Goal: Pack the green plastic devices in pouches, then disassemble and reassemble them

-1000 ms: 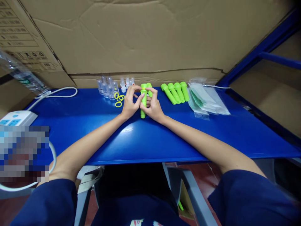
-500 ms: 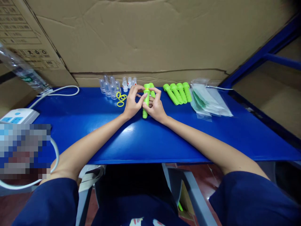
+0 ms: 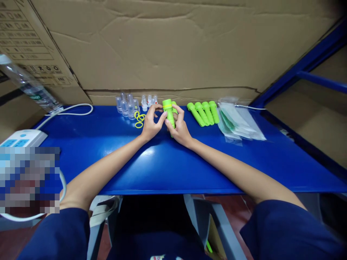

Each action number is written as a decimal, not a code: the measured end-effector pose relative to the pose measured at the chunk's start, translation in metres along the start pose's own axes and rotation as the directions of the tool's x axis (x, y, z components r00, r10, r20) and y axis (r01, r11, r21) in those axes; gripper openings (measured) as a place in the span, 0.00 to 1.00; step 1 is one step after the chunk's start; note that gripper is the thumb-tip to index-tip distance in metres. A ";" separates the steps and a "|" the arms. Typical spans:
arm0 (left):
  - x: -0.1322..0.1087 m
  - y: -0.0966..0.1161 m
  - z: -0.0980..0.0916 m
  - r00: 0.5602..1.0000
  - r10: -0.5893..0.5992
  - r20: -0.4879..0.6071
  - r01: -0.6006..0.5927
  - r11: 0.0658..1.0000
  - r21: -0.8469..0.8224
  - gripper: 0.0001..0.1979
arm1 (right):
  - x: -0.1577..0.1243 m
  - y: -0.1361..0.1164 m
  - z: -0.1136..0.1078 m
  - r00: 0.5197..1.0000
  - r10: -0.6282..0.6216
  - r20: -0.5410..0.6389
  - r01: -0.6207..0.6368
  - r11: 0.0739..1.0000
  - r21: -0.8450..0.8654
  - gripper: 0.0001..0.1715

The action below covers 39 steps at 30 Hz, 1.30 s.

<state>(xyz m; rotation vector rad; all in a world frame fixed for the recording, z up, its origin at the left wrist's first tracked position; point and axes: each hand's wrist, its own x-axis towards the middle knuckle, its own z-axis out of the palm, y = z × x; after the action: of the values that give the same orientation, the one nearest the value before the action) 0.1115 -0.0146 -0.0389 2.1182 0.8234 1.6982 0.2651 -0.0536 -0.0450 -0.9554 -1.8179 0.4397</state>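
Observation:
A lime-green flashlight body (image 3: 170, 116) is held between both hands, its wide head pointing away from me and tilted up. A yellow ring (image 3: 167, 106) circles it just below the head. My left hand (image 3: 151, 124) pinches its left side, thumb on the barrel and fingers by the ring. From the right, my right hand (image 3: 181, 129) grips the barrel with thumb and fingers. Partly hidden behind that hand is another green flashlight body (image 3: 174, 108). Loose yellow rings (image 3: 139, 125) lie left of my left hand, beside several clear domed caps (image 3: 124, 108).
Small white-based clear pieces (image 3: 144, 103) stand by the cardboard wall (image 3: 162, 47). Right of my hands are several green flashlight bodies (image 3: 204, 115) in a row and plastic-wrapped packs (image 3: 238, 122). A power strip (image 3: 24, 139), white cable (image 3: 78, 105) and bottle (image 3: 32, 86) are at left.
The flashlight body has tipped so its head rises toward me, and the yellow ring now shows around it below the head. Both hands stay on it. My view has shifted slightly upward.

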 end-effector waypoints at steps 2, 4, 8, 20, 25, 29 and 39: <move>0.001 0.001 -0.002 1.000 0.003 0.024 -0.003 1.000 0.009 0.19 | 0.002 -0.001 -0.005 1.000 -0.019 -0.014 0.019 0.999 -0.036 0.38; 0.002 0.001 -0.002 0.999 -0.004 0.050 0.003 0.999 0.032 0.17 | 0.007 -0.002 -0.012 0.999 -0.031 -0.027 0.029 0.996 -0.082 0.37; 0.004 -0.001 -0.004 0.994 -0.025 0.104 0.013 0.993 0.117 0.16 | 0.022 0.003 -0.029 0.995 -0.072 -0.073 0.052 0.969 -0.241 0.36; 0.037 0.014 -0.070 0.920 -0.220 0.326 -0.140 0.590 0.795 0.13 | 0.031 0.061 -0.044 0.983 0.177 -0.057 -0.184 0.886 -0.426 0.39; 0.043 0.011 -0.084 0.864 -0.262 0.429 -0.228 0.556 0.799 0.14 | 0.029 0.060 -0.038 0.964 0.259 -0.062 -0.260 0.862 -0.436 0.34; 0.035 0.001 -0.080 0.831 -0.285 0.478 -0.263 0.555 0.789 0.15 | 0.026 0.061 -0.033 0.961 0.265 -0.078 -0.272 0.857 -0.438 0.32; 0.015 -0.008 -0.074 0.915 -0.243 0.322 -0.111 0.617 0.779 0.09 | 0.023 0.065 -0.032 0.949 0.297 -0.105 -0.308 0.805 -0.507 0.38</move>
<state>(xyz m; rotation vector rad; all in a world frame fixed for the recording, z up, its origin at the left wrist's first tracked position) 0.0403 -0.0078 -0.0134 2.7764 1.7114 0.8027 0.3162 0.0007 -0.0606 -1.6352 -1.8015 0.1202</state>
